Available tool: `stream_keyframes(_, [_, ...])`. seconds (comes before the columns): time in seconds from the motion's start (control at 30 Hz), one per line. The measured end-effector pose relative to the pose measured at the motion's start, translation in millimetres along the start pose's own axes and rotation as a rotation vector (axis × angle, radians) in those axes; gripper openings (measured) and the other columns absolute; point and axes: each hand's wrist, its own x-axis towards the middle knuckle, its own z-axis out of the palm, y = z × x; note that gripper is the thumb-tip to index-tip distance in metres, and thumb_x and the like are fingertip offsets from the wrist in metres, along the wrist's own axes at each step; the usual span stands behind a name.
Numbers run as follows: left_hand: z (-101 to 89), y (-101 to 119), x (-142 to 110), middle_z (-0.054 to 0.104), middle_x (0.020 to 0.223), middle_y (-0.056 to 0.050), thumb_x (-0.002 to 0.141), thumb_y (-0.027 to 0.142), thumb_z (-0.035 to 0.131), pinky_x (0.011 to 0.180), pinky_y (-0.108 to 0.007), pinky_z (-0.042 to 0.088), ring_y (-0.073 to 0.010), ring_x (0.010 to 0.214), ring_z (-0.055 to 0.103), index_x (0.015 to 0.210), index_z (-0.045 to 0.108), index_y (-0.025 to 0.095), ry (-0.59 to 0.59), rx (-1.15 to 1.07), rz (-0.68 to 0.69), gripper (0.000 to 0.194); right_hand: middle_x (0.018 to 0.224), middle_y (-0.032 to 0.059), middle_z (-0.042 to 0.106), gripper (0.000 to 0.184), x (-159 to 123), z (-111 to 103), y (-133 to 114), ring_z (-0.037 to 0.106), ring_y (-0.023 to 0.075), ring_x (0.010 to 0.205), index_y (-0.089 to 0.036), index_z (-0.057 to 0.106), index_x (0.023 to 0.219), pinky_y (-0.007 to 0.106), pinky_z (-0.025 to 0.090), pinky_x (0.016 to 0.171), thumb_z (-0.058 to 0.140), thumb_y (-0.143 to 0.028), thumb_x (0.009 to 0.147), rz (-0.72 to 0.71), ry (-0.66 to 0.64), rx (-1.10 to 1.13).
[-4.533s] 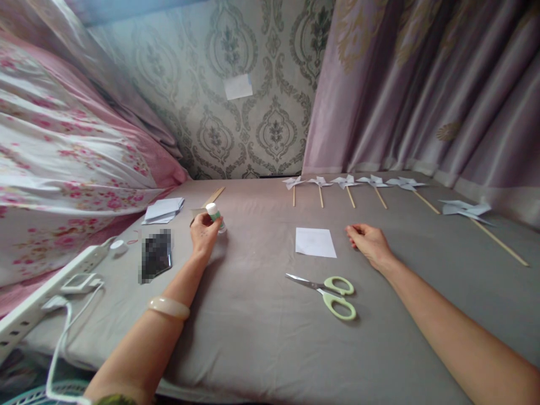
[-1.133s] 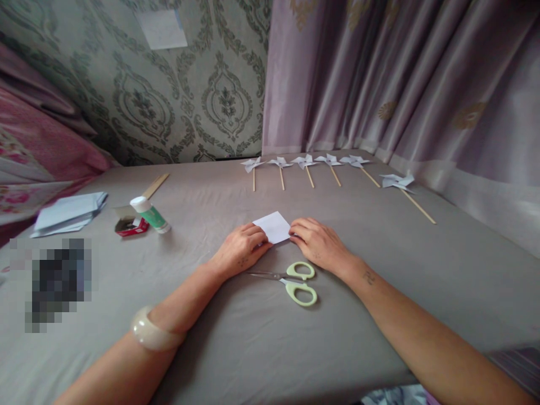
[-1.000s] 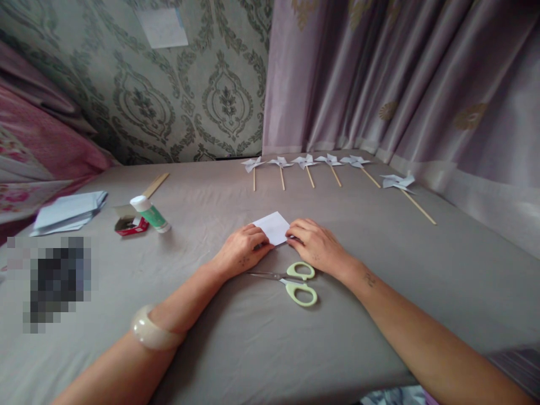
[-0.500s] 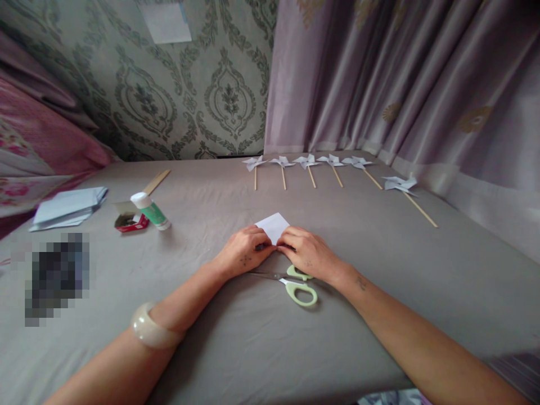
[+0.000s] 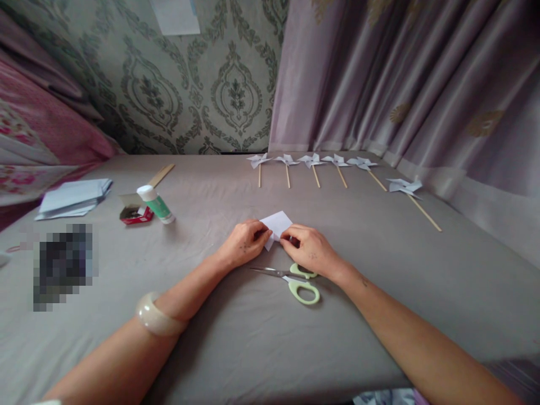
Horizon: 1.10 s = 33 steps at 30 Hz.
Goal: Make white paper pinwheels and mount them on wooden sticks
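Note:
A small white sheet of paper (image 5: 278, 223) lies at the middle of the cloth-covered table, one corner pointing away from me. My left hand (image 5: 248, 242) pinches its left edge between thumb and fingers. On the near right side, my right hand (image 5: 310, 246) is closed on the paper too, thumb and fingertips together. Between the hands a near corner of the sheet shows, partly folded. Just in front of my hands rests a pair of scissors (image 5: 304, 292) with pale green handles, blades pointing left and slightly apart. My right wrist hides part of the upper handle.
Several white paper pinwheels (image 5: 312, 161) on wooden sticks stretch along the back right. At left are a glue stick (image 5: 156, 205), a red box (image 5: 135, 215), wooden sticks (image 5: 162, 175) and a stack of paper (image 5: 73, 198). A blurred dark object (image 5: 65, 264) lies nearer.
My hands have drawn slightly apart, and a near corner of the paper now shows between them. The view has shifted a little. The scissors stay where they were on the cloth.

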Motion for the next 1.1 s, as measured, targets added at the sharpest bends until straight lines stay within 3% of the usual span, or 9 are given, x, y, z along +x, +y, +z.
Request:
stream_keyframes(0.27, [-0.7, 1, 0, 0.065, 0.073, -0.004, 0.081, 0.021, 0.055, 0.062, -0.021, 0.041, -0.0117, 0.064, 0.056, 0.080, 0.069, 0.013, -0.015, -0.078, -0.075, 0.017, 0.071, 0.0022, 0.070, 0.014, 4, 7, 5, 0.061, 0.0132, 0.062, -0.018, 0.069, 0.081, 0.023, 0.043, 0.060, 0.057, -0.024, 0.080, 0.177, 0.034, 0.182])
stream_keyframes(0.6, [4.5, 2, 2, 0.064, 0.083, -0.006, 0.079, 0.025, 0.058, 0.064, -0.023, 0.043, -0.0132, 0.069, 0.058, 0.082, 0.075, 0.014, -0.006, -0.173, -0.220, 0.021, 0.076, 0.0032, 0.071, 0.012, 6, 13, 6, 0.065, 0.0142, 0.069, -0.018, 0.064, 0.088, 0.025, 0.049, 0.066, 0.061, -0.022, 0.076, 0.290, 0.086, 0.296])
stream_keyframes(0.9, [15.1, 9, 9, 0.063, 0.086, -0.008, 0.076, 0.031, 0.062, 0.073, -0.027, 0.046, -0.0162, 0.077, 0.058, 0.082, 0.077, 0.016, 0.035, -0.126, -0.367, 0.022, 0.075, 0.0035, 0.070, 0.013, 10, 14, 6, 0.066, 0.0144, 0.069, -0.017, 0.062, 0.089, 0.026, 0.049, 0.066, 0.062, -0.020, 0.076, 0.331, 0.080, 0.313])
stream_keyframes(1.1, [19.9, 10, 11, 0.065, 0.087, -0.009, 0.078, 0.030, 0.060, 0.080, -0.030, 0.046, -0.0189, 0.084, 0.058, 0.082, 0.077, 0.016, 0.069, -0.051, -0.385, 0.023, 0.076, 0.0039, 0.071, 0.014, 11, 15, 7, 0.066, 0.0147, 0.070, -0.017, 0.062, 0.090, 0.026, 0.049, 0.067, 0.062, -0.020, 0.077, 0.329, 0.077, 0.283])
